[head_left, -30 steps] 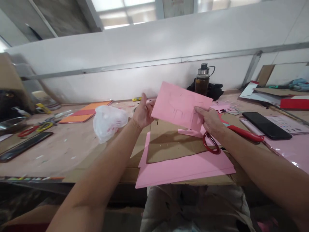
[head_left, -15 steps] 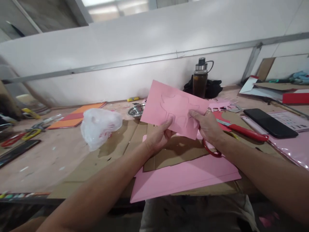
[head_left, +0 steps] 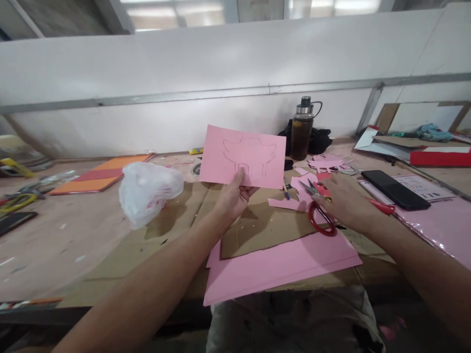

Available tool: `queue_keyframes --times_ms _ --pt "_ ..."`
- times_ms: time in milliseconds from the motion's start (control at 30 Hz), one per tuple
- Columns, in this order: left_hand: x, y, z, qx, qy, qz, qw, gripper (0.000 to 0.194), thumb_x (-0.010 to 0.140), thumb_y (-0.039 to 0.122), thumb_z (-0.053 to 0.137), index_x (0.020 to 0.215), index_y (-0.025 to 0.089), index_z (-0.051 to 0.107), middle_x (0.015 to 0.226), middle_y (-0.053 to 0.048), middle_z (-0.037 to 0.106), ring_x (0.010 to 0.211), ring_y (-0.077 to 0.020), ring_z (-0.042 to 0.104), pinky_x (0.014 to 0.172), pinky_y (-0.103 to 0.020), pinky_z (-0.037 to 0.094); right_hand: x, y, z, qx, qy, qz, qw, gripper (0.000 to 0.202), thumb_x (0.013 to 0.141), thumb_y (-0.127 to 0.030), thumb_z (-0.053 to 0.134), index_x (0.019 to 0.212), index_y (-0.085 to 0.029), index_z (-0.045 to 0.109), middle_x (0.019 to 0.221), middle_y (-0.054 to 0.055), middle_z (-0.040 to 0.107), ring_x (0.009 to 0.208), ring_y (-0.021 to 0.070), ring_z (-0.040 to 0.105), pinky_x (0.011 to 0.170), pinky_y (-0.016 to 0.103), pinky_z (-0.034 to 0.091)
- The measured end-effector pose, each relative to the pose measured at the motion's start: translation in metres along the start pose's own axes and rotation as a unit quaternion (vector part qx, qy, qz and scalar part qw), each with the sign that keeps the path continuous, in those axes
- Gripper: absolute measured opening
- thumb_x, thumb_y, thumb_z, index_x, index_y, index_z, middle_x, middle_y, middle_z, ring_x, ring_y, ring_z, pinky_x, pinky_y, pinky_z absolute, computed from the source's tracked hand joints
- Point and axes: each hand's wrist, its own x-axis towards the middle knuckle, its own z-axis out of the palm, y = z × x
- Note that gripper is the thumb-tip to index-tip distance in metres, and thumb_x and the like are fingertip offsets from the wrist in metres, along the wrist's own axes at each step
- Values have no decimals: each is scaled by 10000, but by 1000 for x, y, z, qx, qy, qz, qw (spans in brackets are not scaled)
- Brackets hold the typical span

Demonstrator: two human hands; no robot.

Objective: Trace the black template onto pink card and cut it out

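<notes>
My left hand pinches a pink sheet of paper by its lower edge, thumb in front. The sheet stands up facing me, with a pencil outline of a curved-roof building on it. Low over the cardboard, my right hand has its thumb and fingers apart at a pair of scissors. The thumb overlaps the scissors near their pivot; whether it presses on them is hard to see. The scissors have red handle loops, and their blades point up-left. Pink paper cutouts lie beside them, with a pen close by.
Larger pink sheets lie under a cardboard piece. A white plastic bag and orange sheets are at left. At right are a phone and a red-handled tool. A bottle stands behind.
My right hand has let go of the pink sheet and moved right and down to the scissors. My left hand now holds the sheet alone, shifted left and turned more level.
</notes>
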Motion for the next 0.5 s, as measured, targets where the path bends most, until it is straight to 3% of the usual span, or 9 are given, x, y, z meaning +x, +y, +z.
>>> queue_keyframes --times_ms 133,233,333,367,500 --pt "2 3 0 22 -25 22 999 178 995 230 520 1003 167 686 1007 -48 778 938 -160 739 995 -412 573 -24 0 6 -138 -113 -115 977 188 867 -167 556 885 -216 737 1092 176 676 975 333 602 778 399 388" --pt "1 4 -2 33 -16 29 999 127 974 224 560 981 173 676 952 -29 777 823 -137 741 958 -394 593 -25 -4 6 -152 -146 -105 972 241 863 -126 508 915 -200 732 1109 183 675 906 311 627 727 373 374" --pt "0 6 -1 36 4 31 999 90 943 209 611 1007 185 670 956 -22 775 788 -132 740 919 -367 610 -19 0 9 -12 -111 1 994 210 834 -213 552 970 -159 703 976 171 697 764 277 628 669 344 363" --pt "0 6 -1 34 12 28 999 93 937 200 620 1015 186 668 946 -20 775 786 -131 739 907 -355 613 -16 4 12 54 -73 58 994 224 798 -236 590 975 -145 694 865 156 694 699 270 611 646 340 351" --pt "1 8 2 27 42 12 999 68 932 147 613 974 170 661 757 5 735 743 -118 729 875 -306 621 -11 20 25 159 2 79 984 122 645 -161 666 761 -200 658 622 64 620 518 204 511 585 332 314"
